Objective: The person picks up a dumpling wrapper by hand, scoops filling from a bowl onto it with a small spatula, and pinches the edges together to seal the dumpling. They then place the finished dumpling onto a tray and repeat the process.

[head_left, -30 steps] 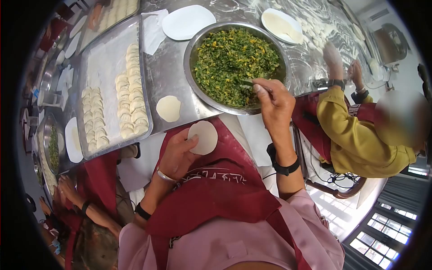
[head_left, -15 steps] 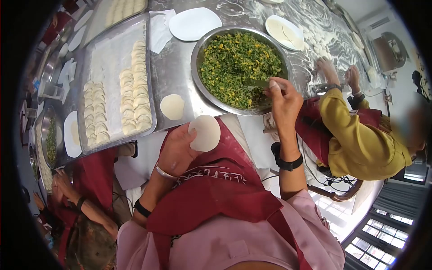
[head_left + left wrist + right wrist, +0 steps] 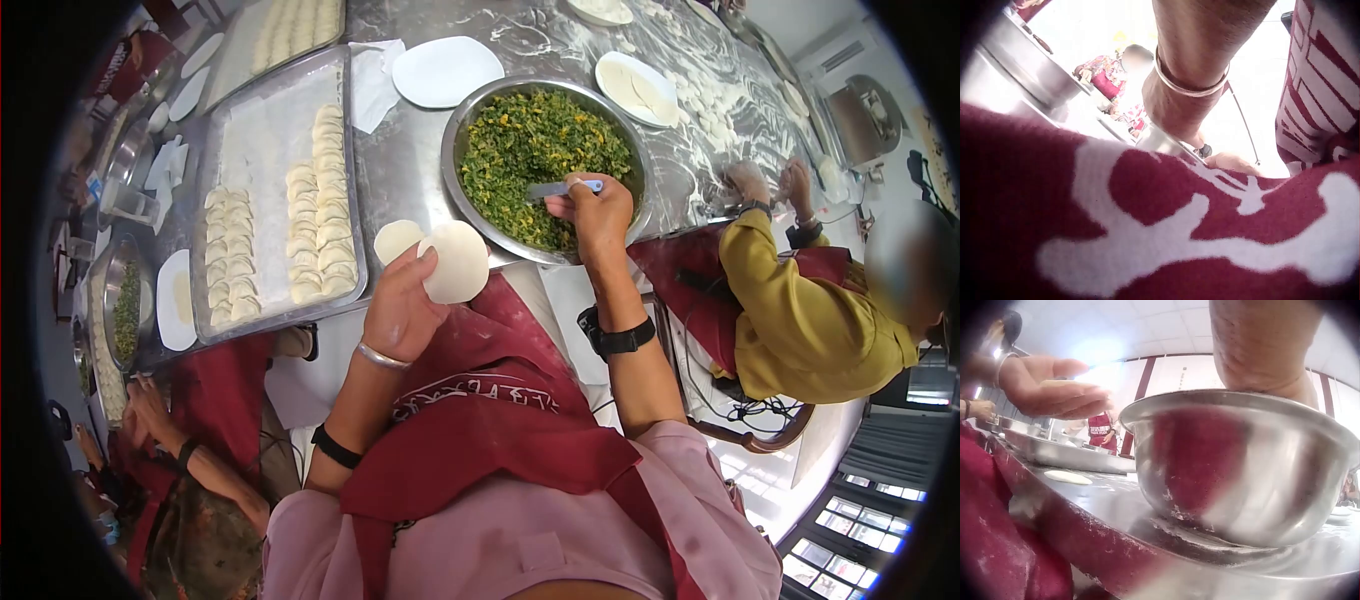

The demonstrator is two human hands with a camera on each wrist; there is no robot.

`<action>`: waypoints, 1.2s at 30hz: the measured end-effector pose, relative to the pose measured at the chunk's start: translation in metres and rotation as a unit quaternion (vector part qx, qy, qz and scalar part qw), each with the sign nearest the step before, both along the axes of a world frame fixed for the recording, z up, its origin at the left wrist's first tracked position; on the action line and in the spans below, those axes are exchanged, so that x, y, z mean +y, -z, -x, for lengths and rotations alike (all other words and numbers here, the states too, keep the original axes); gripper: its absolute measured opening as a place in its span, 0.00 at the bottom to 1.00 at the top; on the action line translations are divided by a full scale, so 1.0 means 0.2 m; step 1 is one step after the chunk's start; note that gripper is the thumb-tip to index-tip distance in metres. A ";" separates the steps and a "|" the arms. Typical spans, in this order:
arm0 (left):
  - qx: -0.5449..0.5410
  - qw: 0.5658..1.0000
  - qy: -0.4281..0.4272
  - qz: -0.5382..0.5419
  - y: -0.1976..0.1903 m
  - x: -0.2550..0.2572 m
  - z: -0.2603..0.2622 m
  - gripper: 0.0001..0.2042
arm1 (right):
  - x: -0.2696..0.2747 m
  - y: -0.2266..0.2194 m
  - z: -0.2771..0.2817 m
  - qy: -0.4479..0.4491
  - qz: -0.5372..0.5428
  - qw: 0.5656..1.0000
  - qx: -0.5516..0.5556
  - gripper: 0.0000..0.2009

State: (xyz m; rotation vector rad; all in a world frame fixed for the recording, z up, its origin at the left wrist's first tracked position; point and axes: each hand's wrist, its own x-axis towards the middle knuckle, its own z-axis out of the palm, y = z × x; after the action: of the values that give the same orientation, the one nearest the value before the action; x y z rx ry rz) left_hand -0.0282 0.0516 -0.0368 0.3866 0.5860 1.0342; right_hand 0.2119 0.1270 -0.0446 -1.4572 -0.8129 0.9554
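Note:
My left hand (image 3: 400, 305) holds a round, pale dumpling wrapper (image 3: 458, 262) by its edge, thumb on top and fingers beneath. In the right wrist view that hand (image 3: 1054, 387) is palm up, left of the bowl. A second wrapper (image 3: 397, 238) lies on the table, partly hidden behind the held one. Over the steel bowl (image 3: 462, 205), my right hand (image 3: 600, 220) grips a small flat metal spatula (image 3: 548, 189) with a blue-and-white handle. Its blade is at the chopped green and yellow filling (image 3: 540, 135). Apron cloth covers much of the left wrist view.
Left of the bowl, a metal tray (image 3: 280, 130) carries rows of folded dumplings (image 3: 320, 240). White plates (image 3: 448, 72) stand behind, one with wrappers (image 3: 635, 90). A person in a yellow top (image 3: 790, 300) works at the floury table on the right; another person's arms (image 3: 190, 445) are at left.
My left hand has moved up with its wrapper, which now overlaps the one on the table. The spatula has turned in my right hand, its handle end now showing, as that hand shifts left.

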 end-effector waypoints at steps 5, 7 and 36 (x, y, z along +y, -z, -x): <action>-0.008 1.000 -0.021 -0.001 -0.03 0.05 -0.01 0.23 | 0.01 -0.03 -0.03 -0.003 0.028 0.994 0.105 0.10; -0.009 0.999 -0.037 0.001 -0.01 0.07 0.00 0.23 | 0.01 -0.03 -0.04 -0.006 0.032 0.990 0.136 0.11; -0.116 0.992 -0.038 0.010 -0.12 0.35 -0.26 0.22 | -0.35 -0.14 0.10 -0.134 -0.362 0.852 -0.354 0.13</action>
State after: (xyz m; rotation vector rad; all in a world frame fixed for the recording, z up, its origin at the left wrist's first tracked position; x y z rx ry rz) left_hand 0.0237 0.1222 -0.0137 0.2227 0.4042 1.1273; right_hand 0.1923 0.0577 -0.0172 -0.9997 -1.7352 0.1862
